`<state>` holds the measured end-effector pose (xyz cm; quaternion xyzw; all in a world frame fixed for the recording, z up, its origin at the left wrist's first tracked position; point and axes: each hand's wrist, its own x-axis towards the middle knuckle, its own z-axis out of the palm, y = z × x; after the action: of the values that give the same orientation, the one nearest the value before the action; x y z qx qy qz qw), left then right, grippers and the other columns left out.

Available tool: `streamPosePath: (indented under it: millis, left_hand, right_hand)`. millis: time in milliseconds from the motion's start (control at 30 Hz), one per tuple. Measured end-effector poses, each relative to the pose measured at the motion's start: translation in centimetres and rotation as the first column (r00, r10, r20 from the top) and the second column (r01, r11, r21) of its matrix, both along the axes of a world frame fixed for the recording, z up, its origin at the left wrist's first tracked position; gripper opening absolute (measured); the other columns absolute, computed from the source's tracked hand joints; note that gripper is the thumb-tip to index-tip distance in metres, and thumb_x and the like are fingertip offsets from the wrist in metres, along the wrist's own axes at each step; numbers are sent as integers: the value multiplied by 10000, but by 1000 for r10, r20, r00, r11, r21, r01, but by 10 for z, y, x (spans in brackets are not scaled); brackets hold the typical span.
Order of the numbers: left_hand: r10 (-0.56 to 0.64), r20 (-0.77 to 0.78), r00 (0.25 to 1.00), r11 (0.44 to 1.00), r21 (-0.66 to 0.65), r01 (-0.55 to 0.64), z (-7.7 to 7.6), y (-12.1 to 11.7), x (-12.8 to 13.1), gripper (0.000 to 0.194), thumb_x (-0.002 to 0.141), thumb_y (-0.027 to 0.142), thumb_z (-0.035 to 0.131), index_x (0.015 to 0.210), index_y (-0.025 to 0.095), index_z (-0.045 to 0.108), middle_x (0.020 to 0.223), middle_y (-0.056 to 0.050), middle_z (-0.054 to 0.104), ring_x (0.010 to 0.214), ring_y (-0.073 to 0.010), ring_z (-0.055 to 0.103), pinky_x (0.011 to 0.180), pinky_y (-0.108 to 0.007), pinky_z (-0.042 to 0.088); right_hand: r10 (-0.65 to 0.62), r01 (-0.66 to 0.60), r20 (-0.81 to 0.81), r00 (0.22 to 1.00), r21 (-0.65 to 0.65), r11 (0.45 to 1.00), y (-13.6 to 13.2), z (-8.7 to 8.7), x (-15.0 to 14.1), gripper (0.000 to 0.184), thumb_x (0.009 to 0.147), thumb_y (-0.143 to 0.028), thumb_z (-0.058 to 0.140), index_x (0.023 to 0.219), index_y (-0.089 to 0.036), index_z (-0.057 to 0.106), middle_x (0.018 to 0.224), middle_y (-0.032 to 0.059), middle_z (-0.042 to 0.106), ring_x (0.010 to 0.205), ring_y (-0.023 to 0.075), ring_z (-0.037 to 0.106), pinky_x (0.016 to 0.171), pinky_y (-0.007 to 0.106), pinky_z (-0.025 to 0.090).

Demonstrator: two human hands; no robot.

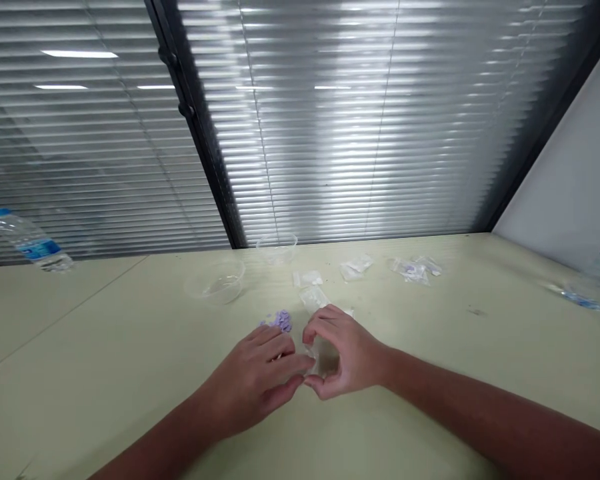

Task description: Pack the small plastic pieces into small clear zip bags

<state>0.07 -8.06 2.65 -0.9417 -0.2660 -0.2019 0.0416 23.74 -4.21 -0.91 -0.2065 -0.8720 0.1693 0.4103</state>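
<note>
My right hand [347,353] curves around a small transparent plastic bag [316,353], with its thumb and fingers on either side of the bag. My left hand [253,381] lies just left of it, fingertips reaching the bag's edge. Whether those fingers grip the bag is hard to see. A small heap of lilac-purple pieces [281,321] sits just beyond my left fingers. Another small plastic bag [313,299] lies just past my right hand, partly hidden behind its fingers.
Several small plastic packets [414,270] lie along the far part of the pale green table [130,333]. Two transparent plastic bowls [215,281] stand at the back left of centre. Plastic water bottles [30,240] stand at the far left and right, before slatted blinds [355,133].
</note>
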Motion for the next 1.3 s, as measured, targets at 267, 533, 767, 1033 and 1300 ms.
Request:
streamPosePath:
  millis: [267,533,767,1033,1300]
  left_hand:
    - [-2,-18,1000,999,-33,1,1,-2,0,142,976,242,635,1103,292,675,864,-15,654,810,-202,581,738,-365,424]
    - [-15,23,1000,994,-110,17,-2,-1,2,60,987,226,626,975,266,668,846,-11,648,796,-192,556,704,-338,395]
    - [-10,65,998,995,-100,16,-6,4,-1,127,997,187,605,929,262,681,809,-2,633,769,-175,534,709,-330,383]
    - [-37,121,992,999,17,35,-2,7,-4,118,1000,164,627,952,246,696,770,5,601,729,-160,501,712,-318,381]
    - [-25,114,993,999,40,20,0,9,-6,128,995,146,628,983,252,698,784,-2,607,733,-168,486,700,-317,365]
  right_hand:
    - [5,-5,4,1000,1,1000,1,1,-1,489,570,-341,830,968,-250,560,870,-14,687,773,197,629,816,382,470]
    - [21,-21,-3,1000,21,1000,2,-3,-2,467,589,-335,804,986,-243,576,846,-18,684,767,190,630,805,369,459]
    - [26,-25,38,999,-35,999,3,-4,-1,529,644,-373,841,1111,-239,632,921,11,717,842,206,651,836,367,472]
    - [7,-6,22,1000,-72,997,7,-7,0,646,720,-537,869,1253,-236,660,979,44,739,902,221,667,888,391,472]
    - [-7,6,-9,1000,-82,997,8,-5,-1,591,748,-532,864,1216,-231,665,1019,56,744,916,227,659,883,401,490]
